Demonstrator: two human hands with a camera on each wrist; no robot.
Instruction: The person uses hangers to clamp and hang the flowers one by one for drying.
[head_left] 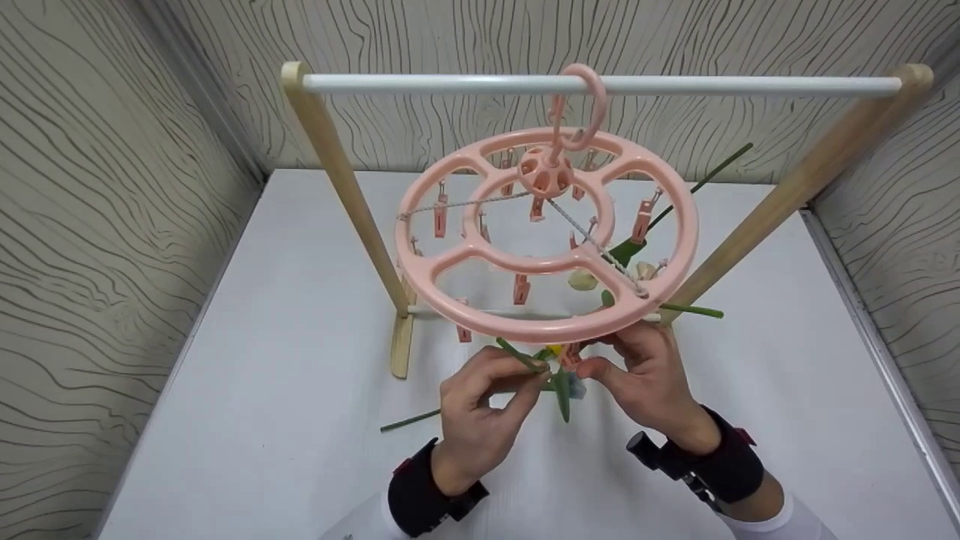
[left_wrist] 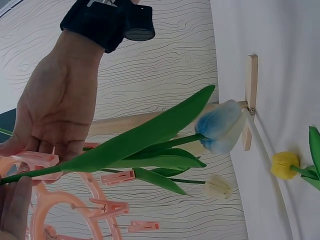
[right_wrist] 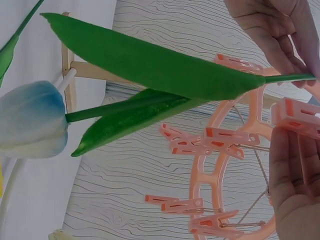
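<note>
A blue-and-white tulip (left_wrist: 220, 125) with long green leaves hangs flower-down between my hands. My left hand (head_left: 484, 405) pinches its green stem (right_wrist: 287, 78) near the ring's front edge. In my right hand (head_left: 649, 375) is a pink clothespin (right_wrist: 297, 116), held between thumb and fingers close beside that stem. The clothespin hangs from the front of a round pink drying hanger (head_left: 551, 328). In the left wrist view, a pale tulip (left_wrist: 217, 186) also hangs head-down among the clips. The rim partly hides my right fingertips in the head view.
The hanger hooks over a white rod (head_left: 435, 84) on a wooden stand (head_left: 337, 180). Several other pink clothespins (head_left: 521, 289) dangle around it. A yellow tulip (left_wrist: 285, 165) lies on the white table (head_left: 300, 315). Behind, a long green stem (head_left: 724, 165) slants near the right leg.
</note>
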